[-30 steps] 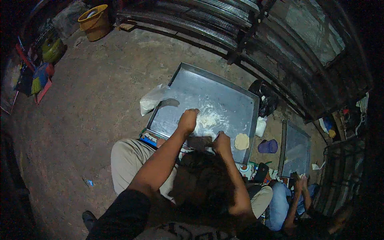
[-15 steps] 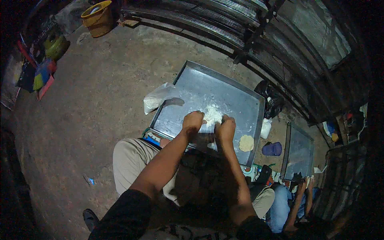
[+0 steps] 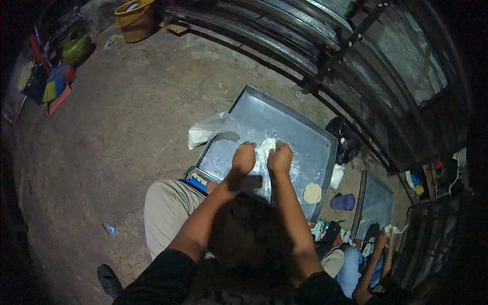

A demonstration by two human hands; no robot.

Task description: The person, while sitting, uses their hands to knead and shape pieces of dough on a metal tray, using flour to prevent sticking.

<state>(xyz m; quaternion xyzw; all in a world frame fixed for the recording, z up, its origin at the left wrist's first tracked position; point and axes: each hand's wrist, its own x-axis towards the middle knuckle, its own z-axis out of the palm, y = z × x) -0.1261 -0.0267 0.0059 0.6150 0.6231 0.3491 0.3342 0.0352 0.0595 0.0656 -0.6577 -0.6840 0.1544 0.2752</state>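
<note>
A floury white piece of dough [image 3: 268,146] lies between my hands on a large rimmed metal tray [image 3: 274,109]. My left hand [image 3: 244,157], fingers curled closed, grips at its left side. On the right side my right hand [image 3: 281,156] is also closed against it. The fingertips are partly hidden by flour and by the backs of the hands. A pale flat round of dough [image 3: 312,193] rests near the tray's right edge. Loose flour is smeared over the metal around and below my hands.
A clear plastic bag of white powder [image 3: 201,133] leans on the tray's left rim. To the right are a purple container [image 3: 342,202], a black plastic bag [image 3: 345,140] and a second tray [image 3: 375,203], where another person's hands [image 3: 387,236] hold something pale. Metal racks [image 3: 284,43] stand behind.
The view has shifted slightly. My hands stay at the floury dough, the right one turned a little, and the white heap between them looks narrower, with a streak of flour below it.
</note>
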